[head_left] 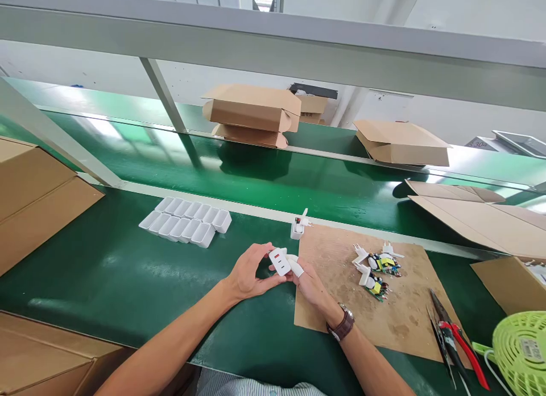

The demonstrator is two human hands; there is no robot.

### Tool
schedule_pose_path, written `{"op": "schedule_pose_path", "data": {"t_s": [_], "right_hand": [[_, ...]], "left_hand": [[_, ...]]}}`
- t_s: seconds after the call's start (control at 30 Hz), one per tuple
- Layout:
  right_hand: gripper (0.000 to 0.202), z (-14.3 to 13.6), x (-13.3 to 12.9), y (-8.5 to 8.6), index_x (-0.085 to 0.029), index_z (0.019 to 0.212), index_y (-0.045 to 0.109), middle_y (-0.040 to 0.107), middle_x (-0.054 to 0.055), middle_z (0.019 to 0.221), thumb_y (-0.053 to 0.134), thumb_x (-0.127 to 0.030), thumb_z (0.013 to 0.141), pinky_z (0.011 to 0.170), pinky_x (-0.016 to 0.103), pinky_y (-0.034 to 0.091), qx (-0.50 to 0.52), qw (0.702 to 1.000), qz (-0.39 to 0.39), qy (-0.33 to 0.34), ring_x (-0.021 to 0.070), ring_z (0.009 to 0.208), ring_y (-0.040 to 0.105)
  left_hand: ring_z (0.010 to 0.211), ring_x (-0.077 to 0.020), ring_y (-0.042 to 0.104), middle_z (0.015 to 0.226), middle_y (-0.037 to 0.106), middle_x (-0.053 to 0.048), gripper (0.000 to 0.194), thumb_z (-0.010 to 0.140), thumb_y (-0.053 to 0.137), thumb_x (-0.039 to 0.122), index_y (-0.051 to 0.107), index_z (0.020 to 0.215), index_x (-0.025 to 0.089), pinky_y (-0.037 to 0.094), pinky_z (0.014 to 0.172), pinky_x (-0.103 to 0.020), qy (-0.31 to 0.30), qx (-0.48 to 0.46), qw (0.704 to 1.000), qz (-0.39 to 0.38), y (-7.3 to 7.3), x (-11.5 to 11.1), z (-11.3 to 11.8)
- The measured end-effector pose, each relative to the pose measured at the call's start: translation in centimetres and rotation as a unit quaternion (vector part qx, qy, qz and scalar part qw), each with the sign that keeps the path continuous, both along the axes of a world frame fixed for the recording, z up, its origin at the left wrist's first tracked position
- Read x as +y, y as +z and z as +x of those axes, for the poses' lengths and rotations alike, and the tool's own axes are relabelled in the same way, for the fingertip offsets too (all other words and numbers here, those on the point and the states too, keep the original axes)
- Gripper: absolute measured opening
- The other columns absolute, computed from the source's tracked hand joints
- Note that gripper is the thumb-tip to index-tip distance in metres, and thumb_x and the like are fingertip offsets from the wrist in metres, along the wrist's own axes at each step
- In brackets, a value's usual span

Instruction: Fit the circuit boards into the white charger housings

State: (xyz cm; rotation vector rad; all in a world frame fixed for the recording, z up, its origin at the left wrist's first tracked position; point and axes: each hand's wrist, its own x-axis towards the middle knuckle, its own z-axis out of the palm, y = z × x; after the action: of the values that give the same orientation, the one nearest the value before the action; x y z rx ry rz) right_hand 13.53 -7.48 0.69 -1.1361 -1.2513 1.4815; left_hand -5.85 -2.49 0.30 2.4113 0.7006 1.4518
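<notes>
A white USB wall charger (279,262), its face with a red port and slots turned up, is held between both hands over the front of the bench. My left hand (251,273) grips it from the left, thumb along the lower edge. My right hand (310,283) holds it from the right, with white finger covers on its fingers. Just beyond, a white charger housing (297,228) stands open with parts sticking out of its top. Circuit boards with white plugs (377,276) lie on the cardboard sheet (328,296) to the right.
Two rows of white empty housings (183,221) stand at left. Red-handled pliers (458,339) and tweezers (441,345) lie at right beside a green fan (520,350). Cardboard boxes (38,197) flank the bench; more boxes (251,111) sit beyond the green conveyor belt (256,177).
</notes>
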Motion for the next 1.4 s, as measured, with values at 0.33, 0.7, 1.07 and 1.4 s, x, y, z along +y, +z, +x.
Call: {"op": "schedule_pose_path", "data": {"t_s": [0.33, 0.7, 1.07, 1.4], "right_hand": [[0.030, 0.5, 0.0, 0.9, -0.030, 0.125, 0.068, 0.074, 0.008, 0.121, 0.055, -0.043, 0.102, 0.094, 0.045, 0.064, -0.093, 0.969, 0.202, -0.105, 0.0249, 0.103, 0.075], [0.025, 4.7, 2.4, -0.9, -0.022, 0.110, 0.069, 0.072, 0.012, 0.128, 0.049, -0.019, 0.097, 0.103, 0.049, 0.057, -0.307, 0.885, 0.289, -0.198, 0.0257, 0.119, 0.068], [0.028, 4.5, 2.4, -1.4, -0.023, 0.109, 0.069, 0.072, 0.012, 0.127, 0.049, -0.010, 0.094, 0.100, 0.051, 0.057, -0.336, 0.864, 0.331, -0.175, 0.0276, 0.118, 0.067], [0.029, 4.9, 2.1, -1.8, -0.022, 0.109, 0.068, 0.071, 0.014, 0.128, 0.048, -0.011, 0.091, 0.104, 0.055, 0.054, -0.381, 0.849, 0.333, -0.153, 0.0303, 0.120, 0.065]], "left_hand": [[0.111, -0.0341, 0.066, 0.121, 0.067, -0.016, 0.073, 0.088, 0.073, 0.031, 0.040, 0.152, 0.020, 0.058, 0.092, -0.053, 0.069, 0.046, 0.995, -0.063, -0.2, 0.4, -0.2], [0.113, -0.0290, 0.073, 0.123, 0.073, -0.009, 0.079, 0.079, 0.079, 0.029, 0.043, 0.149, 0.024, 0.056, 0.101, -0.048, 0.069, 0.049, 0.935, -0.345, 0.4, 6.4, 1.7], [0.111, -0.0262, 0.070, 0.134, 0.066, -0.015, 0.069, 0.081, 0.075, 0.027, 0.047, 0.144, 0.021, 0.059, 0.096, -0.046, 0.087, -0.029, 0.942, -0.323, 4.6, 5.5, 4.4], [0.049, -0.0213, 0.056, 0.057, 0.062, 0.000, 0.014, 0.092, 0.066, 0.022, 0.073, 0.091, 0.034, 0.051, 0.041, -0.041, -0.025, -0.017, 0.998, -0.050, 23.0, -9.4, -1.3]]}}
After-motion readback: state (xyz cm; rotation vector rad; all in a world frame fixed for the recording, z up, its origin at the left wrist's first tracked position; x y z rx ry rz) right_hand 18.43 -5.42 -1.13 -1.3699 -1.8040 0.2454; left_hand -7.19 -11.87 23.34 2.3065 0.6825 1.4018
